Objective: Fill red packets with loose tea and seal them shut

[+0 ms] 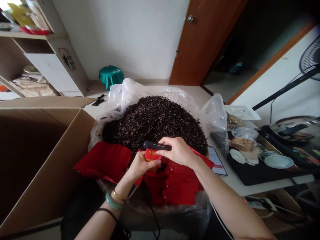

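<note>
Over the front of a heap of dark, twisted tea leaves (160,116), both hands meet at a small red packet (151,154) with gold print. My left hand (140,165) pinches the packet low, its thumb across the front. In my right hand (177,151) is a long black handheld sealer (156,145), lying across the packet's top edge. Whether its jaws touch the packet cannot be made out. A tight row of red packets (107,160) stands left of my left hand. More red packets (180,186) lie loosely below my hands, partly covered by my forearms.
Clear plastic sheeting (213,110) surrounds the heap. An open cardboard box (82,133) stands at left. To the right are a phone-like screen (217,161) and a black tray (246,178) with dishes. A fan (310,56) and a brown door (200,43) are farther back.
</note>
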{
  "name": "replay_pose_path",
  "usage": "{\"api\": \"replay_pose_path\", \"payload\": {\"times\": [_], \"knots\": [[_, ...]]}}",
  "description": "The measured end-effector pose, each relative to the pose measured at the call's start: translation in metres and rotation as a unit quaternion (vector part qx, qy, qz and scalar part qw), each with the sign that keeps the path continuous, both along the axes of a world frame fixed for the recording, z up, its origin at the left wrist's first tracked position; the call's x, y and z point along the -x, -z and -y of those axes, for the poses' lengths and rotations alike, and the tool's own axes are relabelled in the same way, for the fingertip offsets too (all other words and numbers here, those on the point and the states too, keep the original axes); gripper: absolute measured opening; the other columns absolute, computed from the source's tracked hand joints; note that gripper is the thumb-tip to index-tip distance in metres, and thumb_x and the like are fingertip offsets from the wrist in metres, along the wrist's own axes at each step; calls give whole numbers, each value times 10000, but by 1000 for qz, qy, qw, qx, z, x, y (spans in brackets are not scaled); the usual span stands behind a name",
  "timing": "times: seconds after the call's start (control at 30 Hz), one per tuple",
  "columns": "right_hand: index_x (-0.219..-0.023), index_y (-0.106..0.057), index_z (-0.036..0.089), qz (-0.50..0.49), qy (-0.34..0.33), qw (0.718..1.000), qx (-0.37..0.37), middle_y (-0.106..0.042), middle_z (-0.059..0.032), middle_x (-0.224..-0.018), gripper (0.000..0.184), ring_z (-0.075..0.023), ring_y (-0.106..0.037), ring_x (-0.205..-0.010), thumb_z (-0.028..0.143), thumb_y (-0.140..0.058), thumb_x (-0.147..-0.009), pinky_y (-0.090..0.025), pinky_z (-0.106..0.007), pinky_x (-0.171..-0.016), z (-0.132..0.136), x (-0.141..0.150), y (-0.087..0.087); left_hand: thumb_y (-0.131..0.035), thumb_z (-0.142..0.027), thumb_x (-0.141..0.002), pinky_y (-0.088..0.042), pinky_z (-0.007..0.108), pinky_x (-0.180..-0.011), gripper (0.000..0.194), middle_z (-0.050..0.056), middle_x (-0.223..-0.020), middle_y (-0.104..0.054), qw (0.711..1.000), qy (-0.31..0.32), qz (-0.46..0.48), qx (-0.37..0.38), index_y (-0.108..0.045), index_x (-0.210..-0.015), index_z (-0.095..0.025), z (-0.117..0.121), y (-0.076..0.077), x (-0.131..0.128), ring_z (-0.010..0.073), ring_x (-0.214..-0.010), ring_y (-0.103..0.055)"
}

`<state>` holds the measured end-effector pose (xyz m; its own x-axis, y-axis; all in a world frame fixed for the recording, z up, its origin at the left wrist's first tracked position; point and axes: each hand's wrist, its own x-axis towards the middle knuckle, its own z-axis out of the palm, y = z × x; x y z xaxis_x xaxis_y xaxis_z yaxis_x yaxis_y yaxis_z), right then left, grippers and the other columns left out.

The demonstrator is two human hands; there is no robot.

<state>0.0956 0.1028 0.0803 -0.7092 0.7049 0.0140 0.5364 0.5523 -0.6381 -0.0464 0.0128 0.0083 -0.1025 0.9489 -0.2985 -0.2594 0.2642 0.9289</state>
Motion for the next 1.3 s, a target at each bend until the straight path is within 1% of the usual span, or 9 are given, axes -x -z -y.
{"api": "replay_pose_path", "payload": {"times": [0.1,0.3,0.6,0.7,0.8,0.93,1.0,1.13,1.3], "knots": [[-883,-694,230,12,6,1000,3,-735,1,-806,129,-177,-677,-749,263,-702,-758,-454,-253,-666,2,0,-4,-863,-421,-498,-487,239,-530,399,60,-606,-705,1000,-2,-6,-15,-711,-678,-100,0,-2,1,150,-538,-620],[-990,-674,230,30,-21,999,39,-739,-15,-902,371,-204,-682,-817,299,-791,-644,-478,-260,-686,4,-5,-13,-861,-427,-496,-505,263,-592,400,54,-612,-704,998,-14,-21,-58,-711,-678,-104,0,-5,3,150,-561,-616],[-877,-685,231,-22,-11,999,27,-744,-1,-849,127,-183,-683,-773,260,-693,-754,-469,-253,-693,3,-2,-4,-861,-439,-465,-406,213,-486,424,12,-546,-632,1000,-2,-12,-26,-677,-632,-95,3,-2,0,86,-472,-503],[-888,-683,227,-19,-19,999,20,-746,-13,-857,119,-189,-685,-776,260,-667,-775,-470,-252,-678,6,0,-4,-843,-482,-487,-396,206,-486,447,-2,-538,-612,998,-37,-17,-43,-673,-638,-97,2,-2,0,71,-464,-472],[-925,-685,225,-19,-29,998,43,-747,-22,-882,154,-204,-689,-804,297,-651,-793,-484,-261,-691,10,1,-5,-823,-505,-516,-423,216,-514,454,14,-597,-649,992,-93,-39,-72,-692,-678,-102,2,-4,1,96,-511,-511],[-1088,-662,227,-26,-47,996,66,-734,-39,-1016,382,-235,-683,-906,396,-695,-747,-513,-297,-782,-2,-4,-1,-823,-434,-540,-473,242,-608,374,28,-686,-694,982,-139,-57,-115,-712,-709,-119,3,-9,4,142,-617,-578],[-1130,-646,219,-30,-29,999,32,-715,-53,-1066,449,-244,-672,-943,405,-706,-725,-515,-322,-832,-18,-12,5,-809,-406,-565,-467,236,-597,344,26,-686,-694,981,-157,-45,-104,-714,-738,-124,4,-11,6,139,-610,-578],[-1028,-673,204,1,29,994,-109,-666,-84,-1026,383,-251,-656,-915,418,-695,-712,-517,-355,-838,-62,-35,35,-790,-435,-574,-423,219,-524,344,12,-579,-649,978,-199,-6,-69,-702,-677,-119,6,-13,10,109,-513,-526],[-993,-650,196,79,33,988,-126,-638,-81,-979,340,-251,-657,-889,335,-685,-685,-530,-365,-815,-96,-50,76,-770,-536,-570,-352,201,-481,433,-2,-509,-601,966,-248,26,-68,-670,-593,-115,6,-9,11,84,-467,-467]]}}
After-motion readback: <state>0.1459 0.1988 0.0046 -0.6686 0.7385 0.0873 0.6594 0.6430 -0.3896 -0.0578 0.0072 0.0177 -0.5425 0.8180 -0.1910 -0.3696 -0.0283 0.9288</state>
